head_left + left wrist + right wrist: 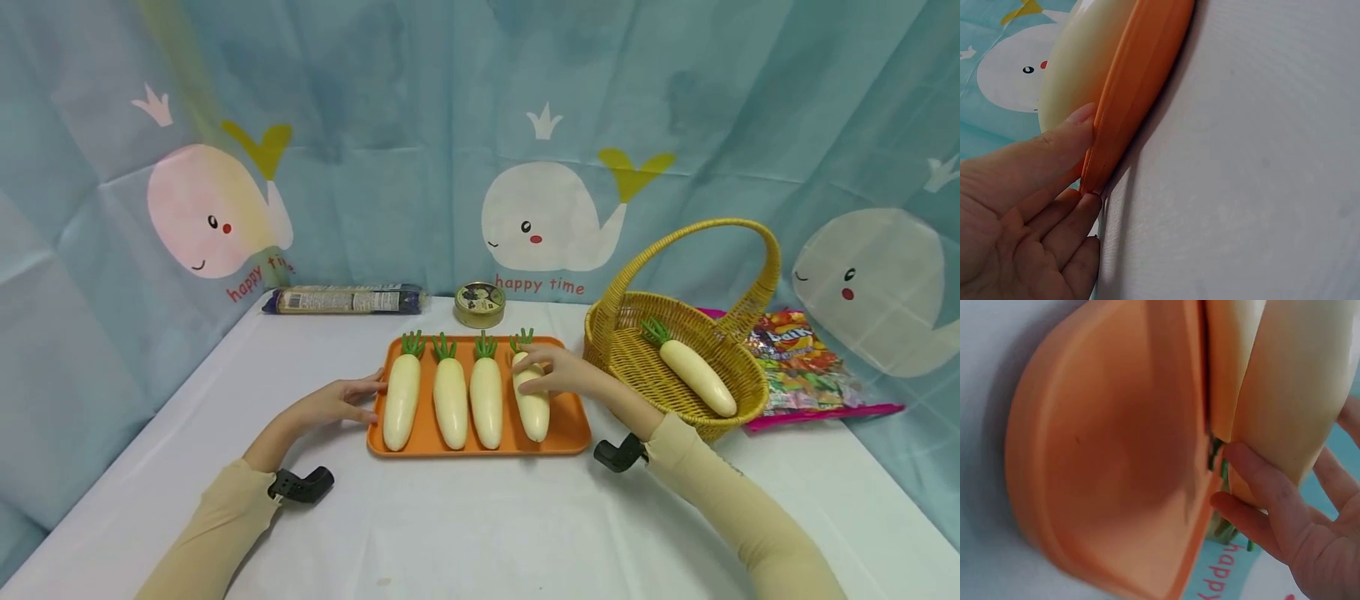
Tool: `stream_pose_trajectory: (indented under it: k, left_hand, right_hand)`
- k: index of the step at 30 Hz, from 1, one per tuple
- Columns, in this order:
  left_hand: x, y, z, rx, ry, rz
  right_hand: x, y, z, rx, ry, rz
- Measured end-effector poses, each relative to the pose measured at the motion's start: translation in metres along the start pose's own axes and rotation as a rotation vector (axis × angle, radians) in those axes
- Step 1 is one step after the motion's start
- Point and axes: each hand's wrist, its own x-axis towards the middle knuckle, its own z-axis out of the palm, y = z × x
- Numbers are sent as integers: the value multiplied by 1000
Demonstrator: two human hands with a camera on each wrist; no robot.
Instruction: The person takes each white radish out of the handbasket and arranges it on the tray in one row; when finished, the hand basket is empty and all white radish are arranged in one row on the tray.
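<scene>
Several white radishes with green tops lie side by side on an orange tray (570, 421) in the head view. My right hand (551, 372) holds the rightmost radish (534, 414) near its leafy end. In the right wrist view its thumb and fingers lie around that radish (1297, 381). At the tray's left end, my left hand (337, 404) pinches the rim. The left wrist view shows the thumb on the rim of the tray (1141, 81) and fingertips at its outer side, close to the leftmost radish (402, 400).
Right of the tray stands a yellow wicker basket (600, 325) with a tall handle and one radish (697, 377) inside. A candy bag (802, 367) lies beyond it. At the back are a round tin (480, 306) and a long packet (345, 300), before a whale-print curtain.
</scene>
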Motion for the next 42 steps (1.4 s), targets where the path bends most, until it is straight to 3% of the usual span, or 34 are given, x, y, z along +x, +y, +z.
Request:
stream_pose_trajectory:
  k: [13, 26, 42]
  left_hand:
    - [1, 0, 0, 64, 6, 30]
    - [1, 0, 0, 9, -9, 27]
    - [1, -1, -1, -7, -17, 39]
  right_hand:
    - [20, -5, 9, -166, -8, 4]
    - [24, -5, 12, -224, -23, 73]
    - [25, -6, 15, -54, -33, 117]
